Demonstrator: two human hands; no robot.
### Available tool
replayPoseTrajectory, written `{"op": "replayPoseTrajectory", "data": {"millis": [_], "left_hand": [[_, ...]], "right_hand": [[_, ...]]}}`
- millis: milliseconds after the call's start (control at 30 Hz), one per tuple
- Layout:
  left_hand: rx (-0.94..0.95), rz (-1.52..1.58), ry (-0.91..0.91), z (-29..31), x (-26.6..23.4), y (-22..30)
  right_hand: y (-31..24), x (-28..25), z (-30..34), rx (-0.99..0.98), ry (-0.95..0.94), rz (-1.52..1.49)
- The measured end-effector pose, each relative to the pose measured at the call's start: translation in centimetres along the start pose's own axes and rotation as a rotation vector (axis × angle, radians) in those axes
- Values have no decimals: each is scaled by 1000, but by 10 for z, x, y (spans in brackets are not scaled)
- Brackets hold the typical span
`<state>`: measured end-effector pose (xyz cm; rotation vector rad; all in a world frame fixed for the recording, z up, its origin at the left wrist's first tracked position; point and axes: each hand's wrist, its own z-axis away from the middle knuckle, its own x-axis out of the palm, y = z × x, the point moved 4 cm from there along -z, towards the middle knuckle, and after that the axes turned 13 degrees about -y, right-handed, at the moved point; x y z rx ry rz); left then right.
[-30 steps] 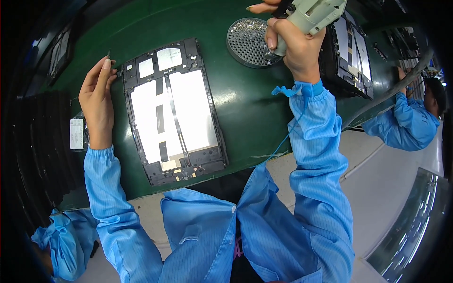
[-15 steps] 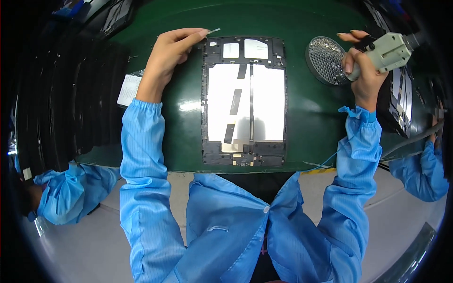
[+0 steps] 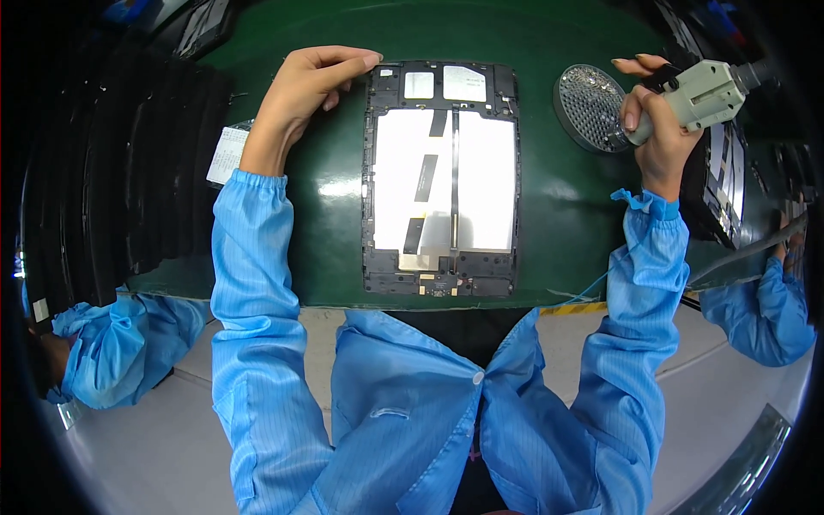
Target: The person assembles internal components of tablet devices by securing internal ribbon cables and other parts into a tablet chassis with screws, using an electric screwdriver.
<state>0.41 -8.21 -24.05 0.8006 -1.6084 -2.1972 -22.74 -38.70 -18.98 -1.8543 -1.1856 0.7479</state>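
An opened tablet [image 3: 487,180] lies upright in front of me, its black frame around a bright silver middle with dark tape strips and a thin cable. At its upper left corner my left hand [image 3: 316,84] pinches thumb and forefinger on a small thin strip [image 3: 390,63], mostly hard to make out against the black edge. My right hand [image 3: 663,142] is closed around a pale grey electric screwdriver [image 3: 705,96], forefinger and thumb near its front end. The screwdriver's front end points at the round dimpled screw tray [image 3: 589,106], right of the tablet; its tip is hard to see.
Dark, slab-like parts [image 3: 103,189] stand in a row at the left, beside a white label [image 3: 228,154]. Another opened tablet [image 3: 726,180] stands at the right behind my forearm. Blue-sleeved people [image 3: 129,348] sit on both sides. The green table's [image 3: 558,232] front edge runs before my body.
The strip in my left fingers has come down from just above the tablet to its upper left edge. My right hand keeps its hold on the screwdriver by the tray. The whole view shifts slightly.
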Motion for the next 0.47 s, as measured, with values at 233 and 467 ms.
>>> {"op": "replayPoseTrajectory", "data": {"millis": [233,467], "left_hand": [[90,-64,56,1,5,-4],[128,-44,8,1,8,-5]], "right_hand": [[0,0,1,-10,-23,6],[-2,-2,0,-34,-57,27]]}}
